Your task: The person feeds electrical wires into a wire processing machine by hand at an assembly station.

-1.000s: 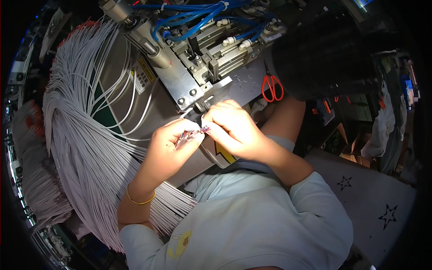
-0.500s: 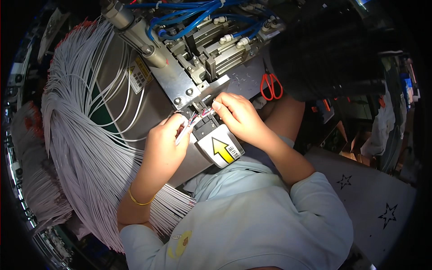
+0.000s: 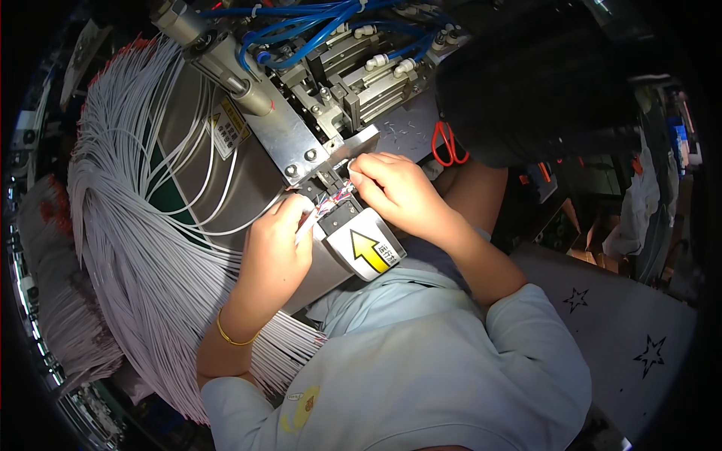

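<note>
My left hand (image 3: 280,239) is closed in a pinch on a white cable (image 3: 305,225) at the front of a metal machine (image 3: 289,139). Thin red, blue and white wires (image 3: 331,200) come out of the cable's end and cross over a small black block (image 3: 341,218). At their other end my right hand (image 3: 400,193) pinches the wires between thumb and forefinger, its fingertips close to the machine's jaw. The exact wire tips are hidden by the fingers. Below the block sits a white cover with a yellow arrow (image 3: 368,250).
A large bundle of white cables (image 3: 143,248) hangs over the left side of the machine. Blue air hoses (image 3: 316,34) run along the top. Red-handled scissors (image 3: 450,144) lie to the right among wire scraps, beside a big black cylinder (image 3: 541,90).
The machine and both hands sit slightly differently in view. The coloured wires now lie spread across the black block and show more plainly between my hands. Both hands keep their pinch.
</note>
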The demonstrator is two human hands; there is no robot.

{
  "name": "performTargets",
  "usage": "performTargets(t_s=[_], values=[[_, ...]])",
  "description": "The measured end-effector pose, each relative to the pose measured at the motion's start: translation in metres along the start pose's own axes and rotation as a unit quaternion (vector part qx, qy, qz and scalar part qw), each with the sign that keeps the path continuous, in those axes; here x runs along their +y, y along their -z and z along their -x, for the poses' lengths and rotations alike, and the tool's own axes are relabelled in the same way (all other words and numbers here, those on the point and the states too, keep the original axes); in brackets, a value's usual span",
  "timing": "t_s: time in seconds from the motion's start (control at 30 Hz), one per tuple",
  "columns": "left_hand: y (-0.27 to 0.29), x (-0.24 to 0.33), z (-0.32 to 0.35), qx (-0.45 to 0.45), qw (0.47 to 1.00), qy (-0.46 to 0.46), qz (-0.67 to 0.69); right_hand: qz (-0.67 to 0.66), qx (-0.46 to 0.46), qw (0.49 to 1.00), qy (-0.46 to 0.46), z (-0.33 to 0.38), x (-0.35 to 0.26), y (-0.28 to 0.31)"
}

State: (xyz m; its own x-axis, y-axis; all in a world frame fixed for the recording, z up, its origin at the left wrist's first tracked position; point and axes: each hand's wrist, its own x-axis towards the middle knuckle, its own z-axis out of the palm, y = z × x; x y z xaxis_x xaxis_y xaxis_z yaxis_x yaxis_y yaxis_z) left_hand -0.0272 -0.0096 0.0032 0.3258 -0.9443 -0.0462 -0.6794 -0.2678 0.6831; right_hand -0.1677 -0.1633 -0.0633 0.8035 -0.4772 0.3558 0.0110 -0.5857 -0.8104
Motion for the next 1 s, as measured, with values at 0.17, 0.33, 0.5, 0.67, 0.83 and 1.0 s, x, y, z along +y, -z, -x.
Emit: performTargets(t_s=[0.17,0.33,0.5,0.67,0.83,1.0], values=[[-0.001,-0.005,0.0,0.048,0.998,0.015,0.043,-0.109,-0.086,0.983,-0.118,-0.001,-0.004,0.009],[0.02,0.001,-0.002,-0.014,0.993,0.092,0.069,-0.027,-0.028,0.996,-0.084,-0.001,-0.003,0.006],[0.022,0.001,-0.001,-0.075,0.96,0.152,0.224,0.025,0.038,0.999,0.025,-0.005,-0.029,0.004],[0.026,-0.001,0.001,-0.115,0.959,0.134,0.22,-0.037,-0.005,0.996,0.083,-0.006,-0.042,-0.007],[0.027,0.001,0.001,-0.093,0.959,0.123,0.239,-0.051,-0.004,0.995,0.091,-0.004,-0.041,-0.008],[0.029,0.007,0.001,-0.096,0.959,0.133,0.229,-0.083,0.008,0.994,0.073,-0.003,-0.04,-0.011]])
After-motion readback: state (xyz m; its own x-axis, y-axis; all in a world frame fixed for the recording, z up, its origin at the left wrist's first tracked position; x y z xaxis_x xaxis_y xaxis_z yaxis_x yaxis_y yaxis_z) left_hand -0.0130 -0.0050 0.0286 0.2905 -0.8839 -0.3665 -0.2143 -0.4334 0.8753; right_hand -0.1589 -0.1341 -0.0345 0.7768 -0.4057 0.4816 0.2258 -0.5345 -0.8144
